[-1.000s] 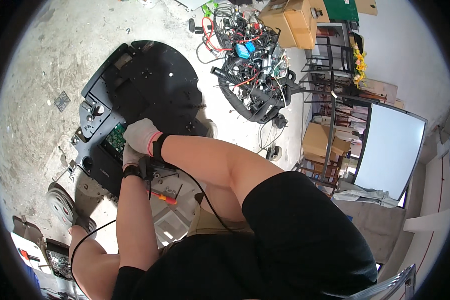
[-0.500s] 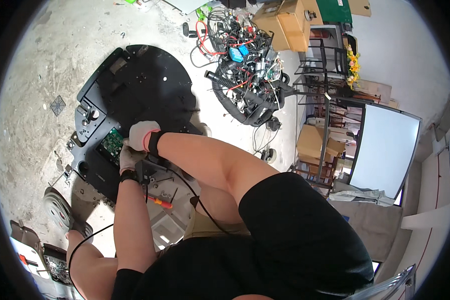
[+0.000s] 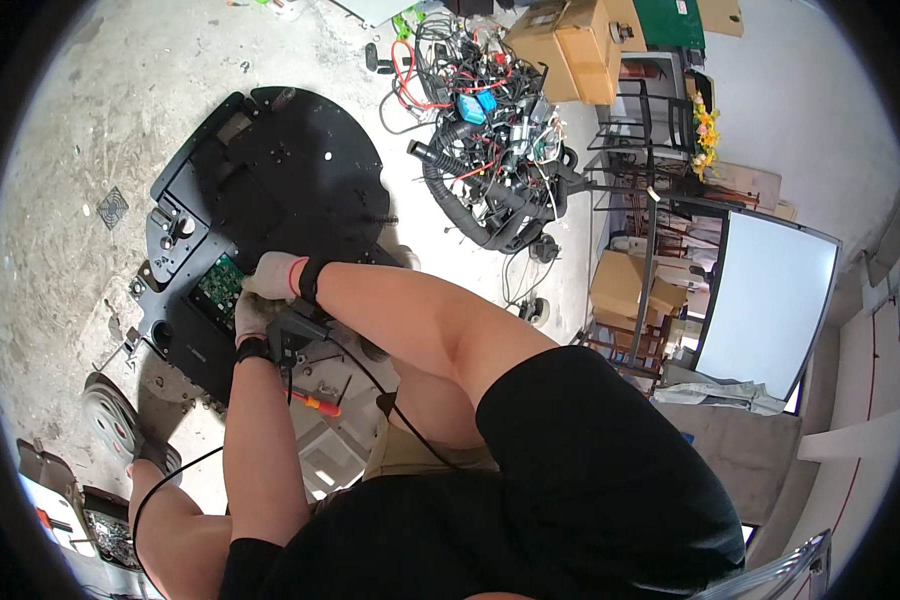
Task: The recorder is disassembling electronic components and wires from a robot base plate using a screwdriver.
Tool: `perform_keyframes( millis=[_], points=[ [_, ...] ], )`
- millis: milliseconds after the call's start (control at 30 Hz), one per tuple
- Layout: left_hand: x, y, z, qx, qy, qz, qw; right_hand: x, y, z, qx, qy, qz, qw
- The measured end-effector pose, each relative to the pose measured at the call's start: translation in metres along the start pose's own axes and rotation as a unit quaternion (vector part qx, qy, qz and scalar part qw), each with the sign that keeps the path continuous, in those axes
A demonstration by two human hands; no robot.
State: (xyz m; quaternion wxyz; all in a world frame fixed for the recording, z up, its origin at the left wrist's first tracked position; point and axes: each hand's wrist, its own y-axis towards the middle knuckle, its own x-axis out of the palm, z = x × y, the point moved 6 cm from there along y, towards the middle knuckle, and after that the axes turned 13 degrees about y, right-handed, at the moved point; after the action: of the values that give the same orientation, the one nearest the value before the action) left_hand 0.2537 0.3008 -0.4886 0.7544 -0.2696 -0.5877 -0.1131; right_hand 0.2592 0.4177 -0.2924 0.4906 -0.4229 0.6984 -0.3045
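A large black disc-shaped machine base [image 3: 305, 150] lies on the floor in front of me. A green circuit board [image 3: 217, 285] is set in its near part. My left hand [image 3: 254, 312], in a grey-white work glove, is closed at the board's right edge. My right hand [image 3: 272, 274], gloved likewise, meets it from above with curled fingers. Whatever the fingers hold is small and hidden by the gloves. Both wrists wear black straps. Beside the left wrist is a black box-like part [image 3: 292, 335] with a cable.
A red-and-orange screwdriver [image 3: 315, 403] lies by small loose metal parts near my legs. Beyond the base is a heap of tangled cables and hoses [image 3: 495, 140]. A cardboard box [image 3: 570, 50] stands behind it. My shoe [image 3: 115, 415] rests left of the base.
The whole view has shifted very slightly. Both hands stay together at the circuit board's edge, with the right hand a little further over the left.
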Motion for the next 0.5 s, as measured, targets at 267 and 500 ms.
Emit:
perform_keyframes(
  millis=[267, 500],
  points=[
    [0.093, 0.007, 0.008, -0.054, -0.18, 0.326, 0.926, -0.024, -0.027, 0.0, -0.074, -0.203, 0.075, 0.973],
    [0.045, 0.007, 0.005, -0.021, -0.219, 0.327, 0.919, -0.04, -0.035, 0.003, 0.03, -0.051, 0.031, 0.998]
  ],
)
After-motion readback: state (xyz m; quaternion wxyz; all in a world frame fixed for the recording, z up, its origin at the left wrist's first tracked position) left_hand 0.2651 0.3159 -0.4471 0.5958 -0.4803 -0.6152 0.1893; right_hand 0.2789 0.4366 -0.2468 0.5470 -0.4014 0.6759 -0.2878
